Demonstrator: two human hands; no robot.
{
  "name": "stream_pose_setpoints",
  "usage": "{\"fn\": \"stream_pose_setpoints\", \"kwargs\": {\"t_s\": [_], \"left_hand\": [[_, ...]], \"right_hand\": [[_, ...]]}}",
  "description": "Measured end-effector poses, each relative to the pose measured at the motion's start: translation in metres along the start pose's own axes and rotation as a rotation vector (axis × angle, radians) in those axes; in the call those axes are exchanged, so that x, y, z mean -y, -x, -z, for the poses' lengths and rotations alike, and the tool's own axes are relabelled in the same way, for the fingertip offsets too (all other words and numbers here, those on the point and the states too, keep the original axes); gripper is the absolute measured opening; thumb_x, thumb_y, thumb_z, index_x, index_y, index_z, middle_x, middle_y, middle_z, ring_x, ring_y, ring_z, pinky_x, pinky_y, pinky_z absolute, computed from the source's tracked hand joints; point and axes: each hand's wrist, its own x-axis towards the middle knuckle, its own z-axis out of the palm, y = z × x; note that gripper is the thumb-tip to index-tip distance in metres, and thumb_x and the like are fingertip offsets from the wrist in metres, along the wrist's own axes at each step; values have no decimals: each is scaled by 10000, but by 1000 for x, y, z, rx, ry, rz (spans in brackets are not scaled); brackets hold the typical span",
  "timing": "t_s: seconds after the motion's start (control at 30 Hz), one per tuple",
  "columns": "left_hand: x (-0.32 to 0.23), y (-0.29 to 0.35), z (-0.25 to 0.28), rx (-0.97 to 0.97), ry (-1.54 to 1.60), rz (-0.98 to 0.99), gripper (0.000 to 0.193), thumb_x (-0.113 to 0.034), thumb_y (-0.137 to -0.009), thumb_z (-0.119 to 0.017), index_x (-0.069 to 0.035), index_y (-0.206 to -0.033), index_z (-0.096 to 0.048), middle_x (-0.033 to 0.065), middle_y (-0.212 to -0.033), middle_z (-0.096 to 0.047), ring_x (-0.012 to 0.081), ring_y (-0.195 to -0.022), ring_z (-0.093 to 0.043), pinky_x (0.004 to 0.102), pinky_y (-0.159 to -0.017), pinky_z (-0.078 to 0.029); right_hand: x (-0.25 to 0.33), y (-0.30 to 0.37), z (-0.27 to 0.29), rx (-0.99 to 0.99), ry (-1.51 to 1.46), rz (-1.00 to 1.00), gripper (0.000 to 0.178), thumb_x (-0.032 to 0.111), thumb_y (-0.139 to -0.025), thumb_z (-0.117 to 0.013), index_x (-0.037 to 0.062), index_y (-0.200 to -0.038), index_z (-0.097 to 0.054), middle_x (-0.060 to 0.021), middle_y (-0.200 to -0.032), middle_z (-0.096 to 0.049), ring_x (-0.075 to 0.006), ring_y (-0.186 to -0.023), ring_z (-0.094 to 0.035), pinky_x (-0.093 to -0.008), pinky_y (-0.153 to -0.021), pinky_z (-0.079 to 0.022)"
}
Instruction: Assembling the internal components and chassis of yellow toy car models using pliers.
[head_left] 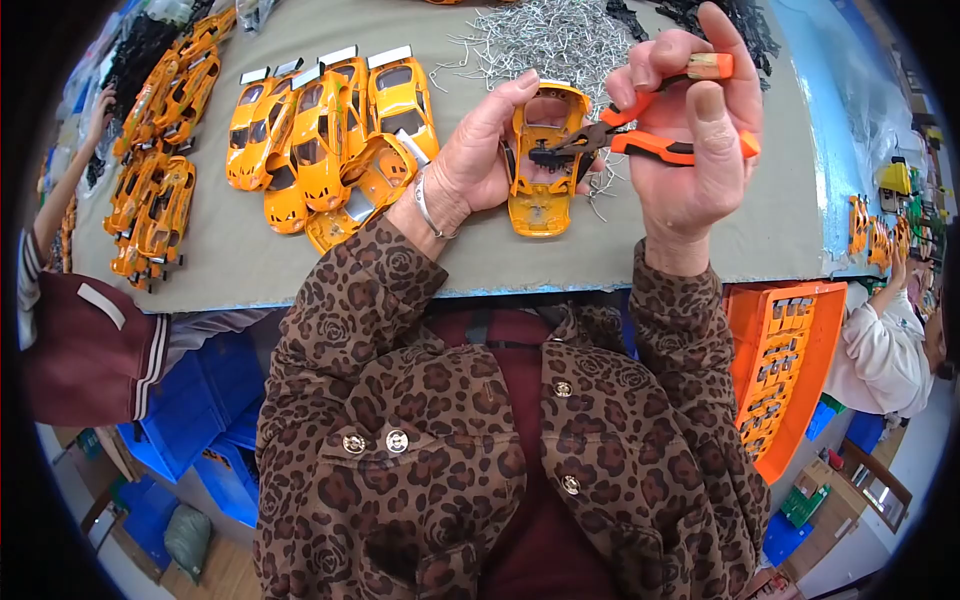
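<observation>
My left hand (pixel 475 150) holds an orange toy car body (pixel 541 205) with its hollow underside turned up, thumb along its upper left edge. In my right hand (pixel 695 165) is a pair of pliers (pixel 650 146) with orange and black handles. Their dark jaws reach into the middle of the shell, beside a small black part (pixel 548 158) there. Whether the jaws grip that part, I cannot tell. Left of my hands, several finished-looking orange car bodies (pixel 318 140) with white rear wings lie close together. One upturned shell (pixel 372 190) rests against my left wrist.
A heap of thin silvery wire pieces (pixel 530 45) spreads behind my hands. More orange cars (pixel 150 215) are piled at the table's left. An orange crate (pixel 785 370) of car parts stands right below the table edge, blue crates (pixel 195 400) at left. Other people (pixel 90 350) sit on both sides.
</observation>
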Motion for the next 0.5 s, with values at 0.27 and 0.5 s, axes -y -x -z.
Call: {"fn": "stream_pose_setpoints", "kwargs": {"t_s": [0.27,0.5], "left_hand": [[1,2,-3,-17,31,-48,610,-519,-896,-436,-7,-1226,-475,175,-1105,-581,318,-930,-627,474,-777,-534],[2,2,5,83,-1,-73,552,-486,-922,-400,-40,-1236,-486,135,-1195,-555,279,-1013,-593,614,-872,-455]], "right_hand": [[11,-17,-74,-812,890,-635,528,182,-873,-620,-22,-1308,-402,-97,-944,-539,-169,-807,-529,-298,-674,-475],[5,12,-1,-160,168,-235,474,148,-891,-583,-27,-1296,-411,-103,-932,-545,-165,-802,-531,-281,-660,-476]]}}
